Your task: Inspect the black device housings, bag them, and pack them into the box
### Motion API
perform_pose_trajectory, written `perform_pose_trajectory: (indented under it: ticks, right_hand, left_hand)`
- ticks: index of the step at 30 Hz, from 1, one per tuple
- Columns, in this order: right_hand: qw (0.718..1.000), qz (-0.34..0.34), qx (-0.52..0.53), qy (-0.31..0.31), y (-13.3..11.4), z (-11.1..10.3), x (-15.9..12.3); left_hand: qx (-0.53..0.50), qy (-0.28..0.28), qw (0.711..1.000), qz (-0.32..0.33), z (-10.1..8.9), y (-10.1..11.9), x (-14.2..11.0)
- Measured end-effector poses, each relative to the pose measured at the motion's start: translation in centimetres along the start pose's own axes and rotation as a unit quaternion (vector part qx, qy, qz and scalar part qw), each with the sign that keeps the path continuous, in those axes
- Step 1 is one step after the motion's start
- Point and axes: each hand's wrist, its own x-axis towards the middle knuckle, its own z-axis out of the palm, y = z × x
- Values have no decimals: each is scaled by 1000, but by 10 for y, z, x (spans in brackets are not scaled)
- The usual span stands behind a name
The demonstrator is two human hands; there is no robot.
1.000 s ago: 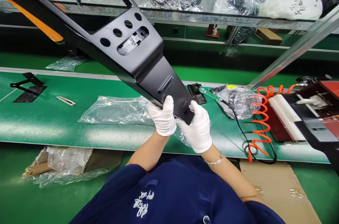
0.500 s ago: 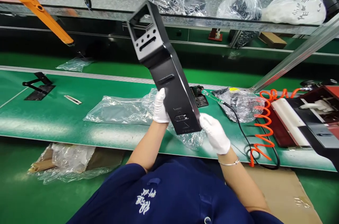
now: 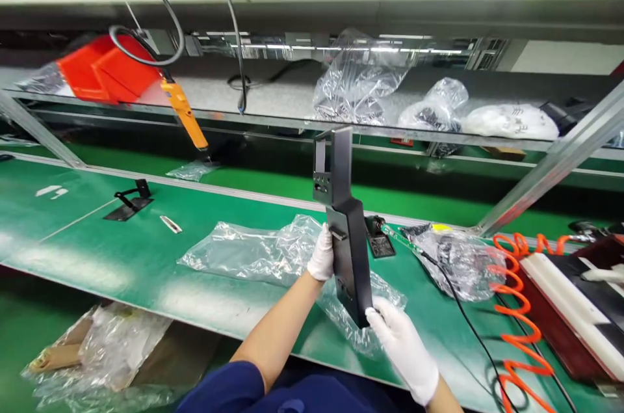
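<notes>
- I have L hand (image 3: 322, 257) grasping blk housing (image 3: 351, 250) by its side, approx. mid-ht; R hand (image 3: 402, 345) grips btm corner.
- Housing near upright, slight tilt, held above bench (image 3: 131, 270), by clear bag (image 3: 253, 253).
- Housing top overlaps shelf edge (image 3: 273, 122) in my view; can't tell gap.
- Blk tray (image 3: 383, 246) just R.
- Bench surface runs L past bag; front edge under L forearm.

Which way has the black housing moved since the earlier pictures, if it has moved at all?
Yes. The black housing leaned left across the shelf edge; its upper end has swung right in the view and now appears about level with that edge.
</notes>
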Motion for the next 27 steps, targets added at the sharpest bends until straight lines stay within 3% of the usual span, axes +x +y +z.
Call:
perform_pose_trajectory:
  ticks: [3,6,8,11,13,15,17,20,23,25,27]
  right_hand:
    - [993,8,-46,104,4,-27,-7]
    - [971,19,-18,238,-6,-65,-18]
    - [939,-6,3,344,-17,-89,-25]
    - [895,-69,-35,439,-30,-116,-28]
    - [893,-96,-87,431,-31,-127,-26]
    - [902,-104,-125,399,-27,-131,-22]
    - [914,-88,-121,377,-22,-132,-18]
    - [909,-71,-25,410,-17,-133,-16]
    - [872,-94,103,470,-15,-141,-19]
    - [839,-103,158,510,-12,-151,-24]
    - [808,-98,189,549,-8,-161,-30]
  left_hand:
    - [146,49,977,147,-10,25,-10]
    - [321,-2,929,187,-20,56,-20]
    - [468,-28,863,186,-20,74,-26]
    - [649,-68,729,208,-8,88,-31]
    - [715,-93,652,234,7,87,-33]
    - [752,-117,598,250,21,79,-34]
    - [769,-142,568,255,34,69,-36]
    - [771,-190,541,277,47,58,-40]
    - [758,-224,500,353,48,59,-42]
    - [742,-200,489,412,41,65,-42]
    - [727,-145,501,446,31,72,-42]
